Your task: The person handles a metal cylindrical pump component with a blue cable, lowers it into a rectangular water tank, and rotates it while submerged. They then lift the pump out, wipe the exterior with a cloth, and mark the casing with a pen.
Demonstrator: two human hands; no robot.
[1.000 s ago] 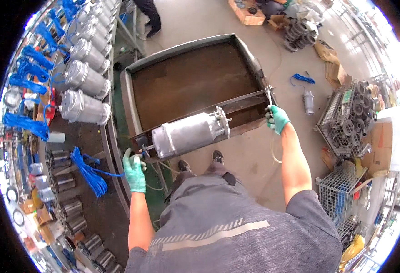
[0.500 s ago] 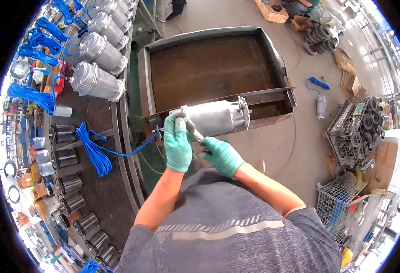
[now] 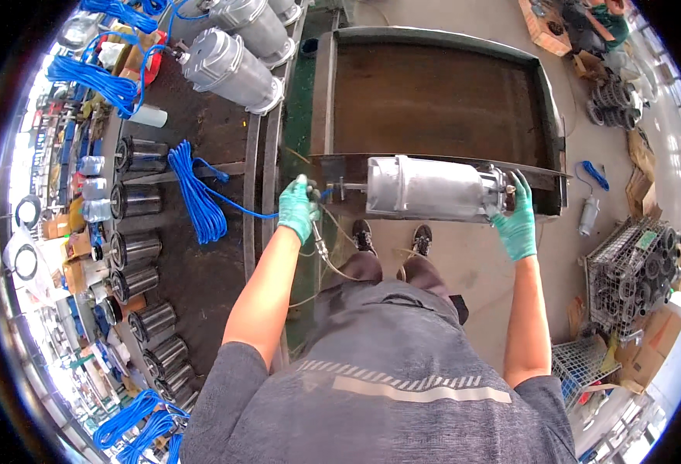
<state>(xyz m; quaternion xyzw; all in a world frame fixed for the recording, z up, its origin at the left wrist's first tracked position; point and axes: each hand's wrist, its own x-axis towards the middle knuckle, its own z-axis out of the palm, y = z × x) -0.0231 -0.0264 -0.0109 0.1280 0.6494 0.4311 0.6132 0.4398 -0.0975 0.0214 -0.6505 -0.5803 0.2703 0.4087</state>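
Observation:
A silvery cylindrical motor housing (image 3: 433, 188) lies on its side across the near edge of a metal trough (image 3: 325, 100). My right hand (image 3: 517, 224), in a green glove, grips the housing's right end, fingers curled over the bolted flange. My left hand (image 3: 299, 207), also gloved, is closed around the upper end of an air hose with a metal coupling (image 3: 320, 246); the tool or fitting inside the fist is mostly hidden. A blue cable (image 3: 240, 207) passes just behind that hand toward the shaft at the housing's left end. The left hand is apart from the housing.
On the bench (image 3: 217, 301) at left lie a blue cable coil (image 3: 198, 203), finished-looking housings (image 3: 236, 71) and a row of dark shiny cylinders (image 3: 136, 199). Wire cages (image 3: 627, 274) of round parts and a small pump (image 3: 589, 215) stand on the floor at right.
My hands have moved apart: the right has gone to the housing's right end, the left has moved off its left end with the hose. The view has shifted left.

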